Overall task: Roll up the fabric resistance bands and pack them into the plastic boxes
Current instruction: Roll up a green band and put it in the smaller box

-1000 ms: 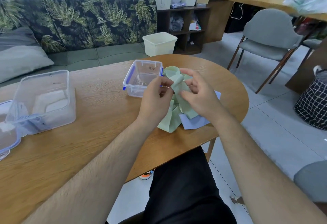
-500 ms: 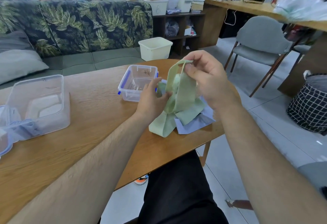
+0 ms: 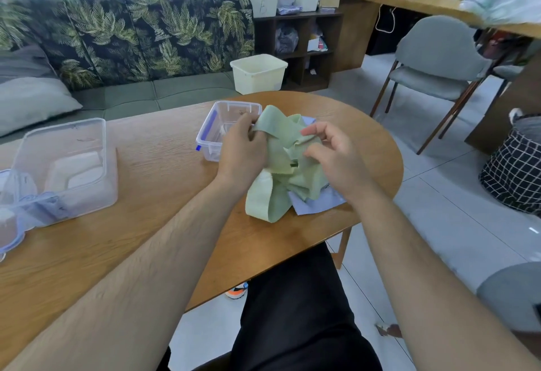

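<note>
The right hand (image 3: 330,155) had come down from its lift, so the green band (image 3: 278,162) lay bunched on the surface (image 3: 164,171) at three o'clock of the box (image 3: 231,103). Its fingers (image 3: 314,131) pinched a fold and the left hand (image 3: 243,151) gripped another. Rolling seemingly had not begun.

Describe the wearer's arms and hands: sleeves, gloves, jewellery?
The left hand and right hand are bare: no gloves, rings or watch visible. The left forearm and right forearm are hairy, with no sleeves in view. Black trousers cover the lap.
</note>
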Demonstrator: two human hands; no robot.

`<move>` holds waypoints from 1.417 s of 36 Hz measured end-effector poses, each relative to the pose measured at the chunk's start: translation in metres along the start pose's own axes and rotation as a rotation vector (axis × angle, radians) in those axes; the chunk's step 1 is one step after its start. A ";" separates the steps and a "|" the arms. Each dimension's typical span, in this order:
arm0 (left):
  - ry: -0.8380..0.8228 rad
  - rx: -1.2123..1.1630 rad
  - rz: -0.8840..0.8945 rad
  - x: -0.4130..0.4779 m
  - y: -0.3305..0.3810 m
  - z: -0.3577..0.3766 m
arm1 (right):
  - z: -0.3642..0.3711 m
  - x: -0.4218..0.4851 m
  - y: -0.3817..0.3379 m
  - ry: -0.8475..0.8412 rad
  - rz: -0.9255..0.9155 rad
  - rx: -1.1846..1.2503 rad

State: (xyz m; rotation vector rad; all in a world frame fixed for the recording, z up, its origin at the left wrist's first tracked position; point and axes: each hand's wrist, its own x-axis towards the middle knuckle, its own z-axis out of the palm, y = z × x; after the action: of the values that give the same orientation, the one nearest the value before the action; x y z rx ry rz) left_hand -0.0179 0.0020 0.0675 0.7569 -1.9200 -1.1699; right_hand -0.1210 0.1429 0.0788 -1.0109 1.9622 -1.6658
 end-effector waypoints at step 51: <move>0.271 -0.256 -0.228 -0.072 -0.078 -0.195 | 0.190 0.000 0.009 -0.048 0.212 0.051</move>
State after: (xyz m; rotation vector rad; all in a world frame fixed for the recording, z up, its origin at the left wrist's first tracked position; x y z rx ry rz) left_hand 0.1914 -0.0633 0.0339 0.9564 -1.4580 -1.3429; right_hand 0.0071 0.0118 0.0260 -0.7862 1.9124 -1.5527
